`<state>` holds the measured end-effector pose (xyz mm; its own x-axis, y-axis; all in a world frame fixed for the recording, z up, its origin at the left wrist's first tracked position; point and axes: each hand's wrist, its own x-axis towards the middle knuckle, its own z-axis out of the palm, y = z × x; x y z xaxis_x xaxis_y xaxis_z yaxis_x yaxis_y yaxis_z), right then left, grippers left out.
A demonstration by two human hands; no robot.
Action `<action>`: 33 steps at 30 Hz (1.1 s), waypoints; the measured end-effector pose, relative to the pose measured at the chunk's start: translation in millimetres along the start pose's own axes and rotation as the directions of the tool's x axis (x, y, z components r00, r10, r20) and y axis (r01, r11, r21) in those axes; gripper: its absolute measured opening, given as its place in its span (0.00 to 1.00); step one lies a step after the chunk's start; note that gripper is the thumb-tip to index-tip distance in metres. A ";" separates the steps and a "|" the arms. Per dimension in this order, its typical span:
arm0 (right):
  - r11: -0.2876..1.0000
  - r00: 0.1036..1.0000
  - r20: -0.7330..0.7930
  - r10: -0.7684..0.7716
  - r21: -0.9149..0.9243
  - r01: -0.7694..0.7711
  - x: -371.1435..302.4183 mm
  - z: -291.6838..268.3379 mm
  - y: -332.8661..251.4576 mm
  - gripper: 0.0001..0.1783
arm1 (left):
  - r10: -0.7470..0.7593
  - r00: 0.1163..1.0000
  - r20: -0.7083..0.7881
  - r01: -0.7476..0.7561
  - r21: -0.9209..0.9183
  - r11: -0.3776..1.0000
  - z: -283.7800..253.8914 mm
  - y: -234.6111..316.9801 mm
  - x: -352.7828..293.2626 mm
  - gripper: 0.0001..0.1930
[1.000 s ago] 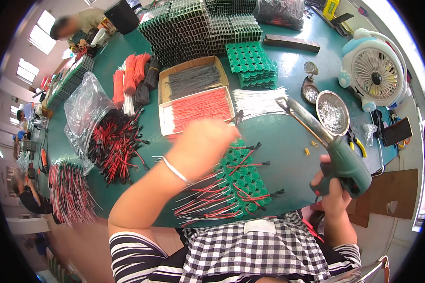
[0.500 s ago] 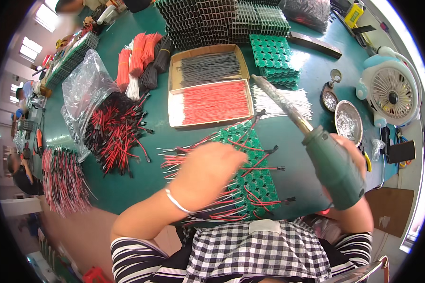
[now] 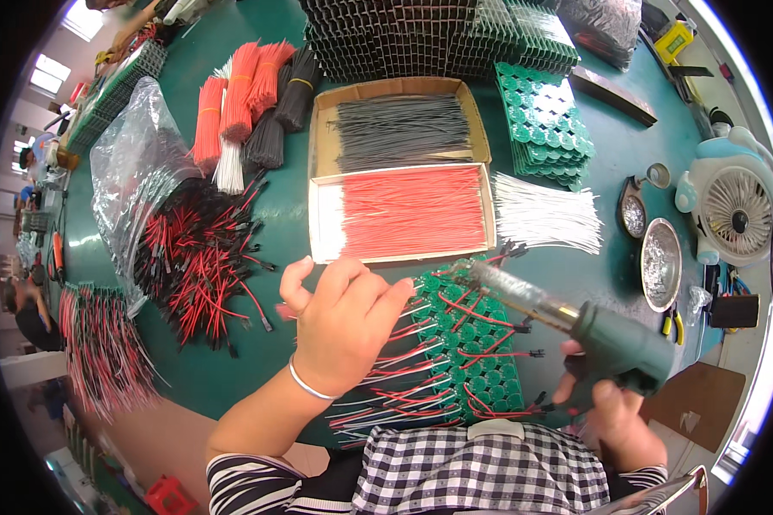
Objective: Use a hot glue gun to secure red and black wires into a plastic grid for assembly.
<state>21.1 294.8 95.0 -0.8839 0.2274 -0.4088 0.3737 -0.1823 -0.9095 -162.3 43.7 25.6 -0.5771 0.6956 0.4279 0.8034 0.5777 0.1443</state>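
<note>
Green-topped workbench (image 3: 215, 378), cluttered from end to end, fills the view; take the green circuit-board panel (image 3: 494, 378) as the clock's centre, twelve pointing away from the person. That panel lies flat at the near edge, just beyond the checked apron (image 3: 481, 472), red and white wires fanning out toward nine o'clock and leads with black connectors toward three. At four o'clock the right hand (image 3: 614, 416) is wrapped around the handle of a green gun-shaped tool (image 3: 623, 352), whose metal tip reaches the panel's twelve o'clock edge; whether it touches, I cannot tell. Between nine and ten the left hand (image 3: 339, 318) has its fingers bent, thumb near the wire ends; whether it pinches one, I cannot tell. Farther out, a carton of red wires (image 3: 326, 215) sits at eleven, loose white wires (image 3: 547, 215) at one, a metal bowl (image 3: 659, 300) and a fan (image 3: 737, 215) at two, and a heap of red-and-black leads (image 3: 202, 266) at ten
</note>
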 end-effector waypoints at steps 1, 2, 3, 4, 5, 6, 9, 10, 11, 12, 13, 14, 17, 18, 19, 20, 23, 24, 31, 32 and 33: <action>0.997 0.999 0.026 0.025 -0.071 -0.023 -0.3 0.9 6.4 0.32 | -0.014 1.000 0.009 0.014 -0.015 1.000 0.0 -0.7 0.4 0.08; 0.989 0.997 0.050 0.052 -0.142 -0.044 -1.4 0.2 12.9 0.29 | -0.027 0.999 0.019 0.028 -0.030 0.999 -0.8 -0.5 0.6 0.08; 0.975 0.994 0.072 0.080 -0.213 -0.063 -1.5 -2.1 20.7 0.26 | -0.040 0.999 0.028 0.041 -0.045 0.998 -0.8 -0.8 1.0 0.08; 0.883 0.983 0.168 -0.068 -0.448 0.138 10.6 -5.1 24.4 0.19 | -0.026 0.999 0.028 0.027 -0.043 0.999 -2.4 -0.8 1.3 0.08; 0.720 0.957 0.235 -0.171 -0.633 0.284 5.0 -2.1 17.2 0.13 | -0.025 0.999 0.039 0.027 -0.051 0.998 -3.7 -0.7 1.4 0.08; 0.663 0.931 0.277 -0.240 -0.653 0.365 10.7 0.7 9.8 0.11 | -0.023 0.998 0.050 0.026 -0.059 0.998 -5.0 -0.6 1.3 0.08; 0.684 0.916 0.290 -0.276 -0.611 0.399 19.3 7.5 4.0 0.09 | -0.007 0.999 0.044 0.010 -0.064 0.998 -2.5 0.9 4.1 0.08; 0.738 0.938 0.260 -0.229 -0.582 0.342 9.3 12.4 -3.1 0.10 | -0.002 0.999 0.053 0.006 -0.074 0.997 -4.8 1.6 4.9 0.08; 0.773 0.944 0.251 -0.216 -0.546 0.322 13.2 10.1 2.1 0.10 | 0.000 0.998 0.065 0.005 -0.081 0.997 -6.7 2.2 5.8 0.08; 0.812 0.954 0.232 -0.188 -0.510 0.284 8.9 10.7 5.3 0.11 | 0.003 0.997 0.076 0.004 -0.087 0.996 -8.4 2.7 6.7 0.08; 0.820 0.957 0.217 -0.194 -0.499 0.279 7.4 11.1 11.4 0.11 | 0.006 0.997 0.076 0.001 -0.085 0.996 -7.5 2.9 7.0 0.08; 0.829 0.959 0.203 -0.197 -0.488 0.273 6.4 11.5 16.4 0.12 | 0.008 0.997 0.070 -0.002 -0.086 0.996 -6.2 3.2 6.7 0.08; 0.781 0.950 0.184 -0.253 -0.541 0.312 -0.7 17.6 20.1 0.14 | 0.015 0.996 0.089 -0.006 -0.107 0.994 -9.9 4.6 5.8 0.07; 0.751 0.941 0.203 -0.272 -0.566 0.340 -1.7 19.1 17.3 0.15 | 0.017 0.994 0.104 -0.005 -0.114 0.993 -13.0 4.7 6.2 0.07; 0.726 0.934 0.215 -0.285 -0.588 0.357 -1.5 19.2 17.6 0.16 | 0.016 0.995 0.103 -0.005 -0.111 0.994 -12.5 5.0 6.5 0.07; 0.698 0.925 0.231 -0.302 -0.607 0.379 0.3 17.9 19.4 0.17 | 0.015 0.995 0.101 -0.004 -0.111 0.994 -12.2 5.5 6.8 0.07; 0.709 0.952 0.189 -0.243 -0.635 0.307 -2.9 18.6 21.2 0.20 | 0.012 0.995 0.103 0.000 -0.116 0.993 -12.2 6.5 7.2 0.07; 0.736 0.970 0.153 -0.189 -0.632 0.244 -6.1 19.3 19.5 0.19 | 0.011 0.995 0.103 0.001 -0.119 0.993 -12.2 6.6 7.2 0.07; 0.780 0.992 0.086 -0.093 -0.613 0.126 -26.4 21.5 14.5 0.19 | 0.014 0.992 0.127 0.004 -0.140 0.990 -21.6 10.2 8.9 0.07; 0.781 0.992 0.087 -0.090 -0.612 0.125 -23.8 20.2 16.5 0.18 | 0.016 0.991 0.132 0.003 -0.143 0.990 -23.4 10.7 9.2 0.07; 0.769 0.992 0.094 -0.086 -0.626 0.126 -25.3 21.8 12.8 0.18 | 0.018 0.990 0.136 0.002 -0.145 0.989 -25.2 11.1 9.7 0.07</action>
<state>42.1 265.8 95.3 -0.9351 0.1513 -0.3205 0.3527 0.4874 -0.7988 -155.2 46.0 53.9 -0.5773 0.7576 0.3047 0.8149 0.5110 0.2735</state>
